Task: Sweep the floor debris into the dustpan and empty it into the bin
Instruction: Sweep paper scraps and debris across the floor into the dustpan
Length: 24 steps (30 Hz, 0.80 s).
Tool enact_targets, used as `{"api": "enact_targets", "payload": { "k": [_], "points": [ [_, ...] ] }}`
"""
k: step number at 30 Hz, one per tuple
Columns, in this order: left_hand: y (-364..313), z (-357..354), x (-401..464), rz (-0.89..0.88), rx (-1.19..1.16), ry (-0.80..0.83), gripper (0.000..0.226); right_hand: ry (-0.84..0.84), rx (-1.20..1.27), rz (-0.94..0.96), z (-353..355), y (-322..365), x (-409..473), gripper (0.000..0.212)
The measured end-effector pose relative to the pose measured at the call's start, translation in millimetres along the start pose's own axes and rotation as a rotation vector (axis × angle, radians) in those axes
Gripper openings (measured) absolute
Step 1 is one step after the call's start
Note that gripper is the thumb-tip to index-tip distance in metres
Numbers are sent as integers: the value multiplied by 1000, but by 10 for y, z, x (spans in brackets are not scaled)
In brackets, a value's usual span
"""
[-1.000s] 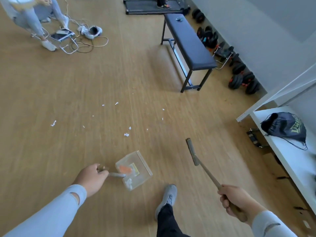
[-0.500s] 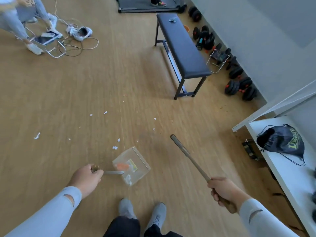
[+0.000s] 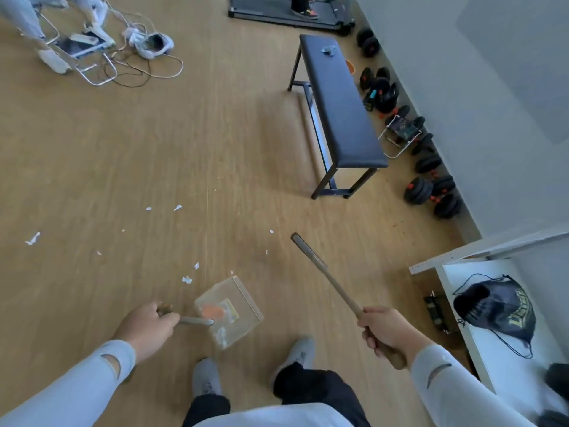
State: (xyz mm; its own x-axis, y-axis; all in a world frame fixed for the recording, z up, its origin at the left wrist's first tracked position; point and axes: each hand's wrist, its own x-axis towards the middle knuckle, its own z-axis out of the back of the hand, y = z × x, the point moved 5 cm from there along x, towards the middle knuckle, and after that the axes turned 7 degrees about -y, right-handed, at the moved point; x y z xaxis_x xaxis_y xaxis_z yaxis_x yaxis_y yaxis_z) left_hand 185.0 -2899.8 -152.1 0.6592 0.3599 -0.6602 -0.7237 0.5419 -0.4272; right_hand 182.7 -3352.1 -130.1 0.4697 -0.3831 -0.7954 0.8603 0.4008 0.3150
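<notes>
Underfoot, wood-look floor (image 3: 129, 155), wide and bare through the middle. Black padded bench (image 3: 338, 109) stands upper right, dumbbells (image 3: 431, 192) lined along the wall beyond it. White shelf (image 3: 505, 359) at far right carries a dark drawstring bag (image 3: 498, 306). Tangle of cables (image 3: 138, 66) at upper left. No bin in view.

Broom (image 3: 326, 282): long thin handle, head raised off the floor, angled up and away to the right of the debris. Right hand (image 3: 388, 331) has its fingers wrapped round the handle's near end.

Dustpan (image 3: 229, 309): clear plastic, held low, just ahead of the grey shoes, by a short handle. Left hand (image 3: 147, 328) clenches that handle. Something orange and a few white bits already lie inside.

Paper scraps (image 3: 187, 280): small white shreds scattered ahead and left of the pan, nearest ones just beside its front lip, others well apart out to the far left.

Risks, as judged:
- Pan looks tilted; a further tip while repositioning could spill what is already caught.
- Scraps are light; a fast stroke would likely flick them past the lip or scatter them wider.
- Outlying shreds to the left are easy to miss.
- Stray sweeps toward the cables could snag them.
</notes>
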Motion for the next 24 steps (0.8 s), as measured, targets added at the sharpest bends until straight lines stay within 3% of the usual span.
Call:
{"api": "enact_targets", "payload": {
  "k": [12,15,19,22,24],
  "points": [
    [-726,-439,77,301,-59,-120,0,80,-273,227,451,1967,2100,14],
    [-805,-534,153,331,-45,-159,8,114,-384,257,321,2284,2542,15],
    [-747,-670,234,348,-35,-187,9,143,-581,295,-36,2140,2705,8],
    [-678,-723,266,323,-13,-187,7,195,-754,222,-213,1639,2498,25],
    [-590,-731,276,322,-14,-187,5,210,-725,150,-234,1271,2306,36]
  ]
}}
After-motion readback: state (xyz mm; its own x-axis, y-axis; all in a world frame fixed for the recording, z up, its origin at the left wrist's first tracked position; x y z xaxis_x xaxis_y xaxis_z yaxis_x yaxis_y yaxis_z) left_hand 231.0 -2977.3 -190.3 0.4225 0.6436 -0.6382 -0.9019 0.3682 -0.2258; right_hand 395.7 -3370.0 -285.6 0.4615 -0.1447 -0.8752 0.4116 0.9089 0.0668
